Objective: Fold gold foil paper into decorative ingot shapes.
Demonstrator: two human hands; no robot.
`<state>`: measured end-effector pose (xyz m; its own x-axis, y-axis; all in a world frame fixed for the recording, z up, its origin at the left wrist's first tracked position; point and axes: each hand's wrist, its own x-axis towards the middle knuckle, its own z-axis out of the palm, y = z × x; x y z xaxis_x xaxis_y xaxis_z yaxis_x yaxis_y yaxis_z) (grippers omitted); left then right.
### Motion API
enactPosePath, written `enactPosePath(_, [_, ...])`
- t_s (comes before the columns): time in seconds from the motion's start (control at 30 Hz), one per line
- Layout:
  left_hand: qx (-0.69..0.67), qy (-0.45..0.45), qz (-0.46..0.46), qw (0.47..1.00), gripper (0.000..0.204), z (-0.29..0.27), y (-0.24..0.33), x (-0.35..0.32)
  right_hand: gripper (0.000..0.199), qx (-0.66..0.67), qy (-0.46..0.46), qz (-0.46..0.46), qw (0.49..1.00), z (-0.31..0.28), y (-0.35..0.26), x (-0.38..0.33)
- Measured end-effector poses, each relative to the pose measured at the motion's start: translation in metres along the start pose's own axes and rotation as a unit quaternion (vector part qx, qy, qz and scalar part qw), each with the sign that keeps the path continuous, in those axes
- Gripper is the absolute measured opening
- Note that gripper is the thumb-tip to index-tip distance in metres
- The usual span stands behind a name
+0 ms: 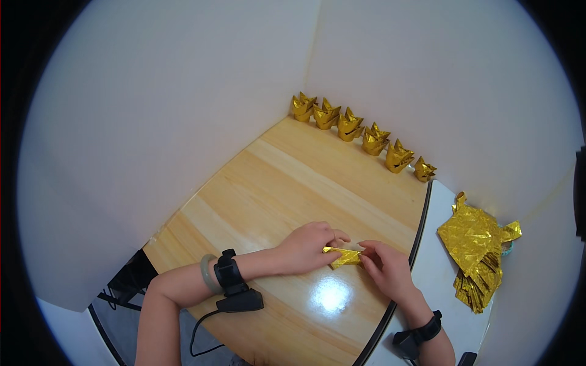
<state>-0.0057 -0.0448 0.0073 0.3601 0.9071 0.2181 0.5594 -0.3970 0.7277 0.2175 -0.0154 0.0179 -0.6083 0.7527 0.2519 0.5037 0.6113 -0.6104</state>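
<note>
Above the wooden table, a small piece of gold foil paper [347, 257], folded into a narrow strip with a pointed flap at its lower left, is held between my two hands. The fingers of my left hand [307, 247] are closed on its left end. Thumb and fingertips of my right hand [388, 268] pinch the right end. Parts of both ends are covered by my fingers.
Several folded gold paper ingots [350, 125] line the back wall. A fanned stack of gold foil sheets [473, 235] lies on the white surface [434, 210] at the right. The wooden table [256, 189] meets pale walls. A cable [195, 332] hangs from my left wrist device.
</note>
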Motion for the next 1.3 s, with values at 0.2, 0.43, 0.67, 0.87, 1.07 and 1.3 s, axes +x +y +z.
enactPosePath(0.2, [0.092,0.041,0.057,0.993,0.023,0.002,-0.01,-0.001,0.024,0.041,-0.037,0.085,0.995,0.005,-0.003,0.004])
enactPosePath(0.43, [0.127,-0.033,0.15,0.98,0.02,0.004,-0.011,-0.002,0.026,-0.096,0.013,-0.027,0.995,0.011,-0.004,0.005])
enactPosePath(0.67, [0.157,-0.049,0.165,0.972,0.022,0.005,-0.01,-0.001,0.034,-0.181,0.036,0.003,0.983,0.01,0.006,0.005])
enactPosePath(0.87, [0.169,-0.02,0.156,0.973,0.02,0.006,-0.01,-0.001,0.03,-0.18,0.071,0.009,0.981,0.004,0.014,0.006])
enactPosePath(1.07, [0.199,0.037,0.221,0.954,0.022,0.001,-0.019,-0.001,0.028,-0.09,0.001,0.036,0.995,-0.007,0.016,-0.007])
enactPosePath(1.3, [0.129,0.034,0.142,0.981,0.01,0.002,-0.024,0.0,0.037,0.034,-0.126,0.109,0.985,-0.017,-0.014,-0.01])
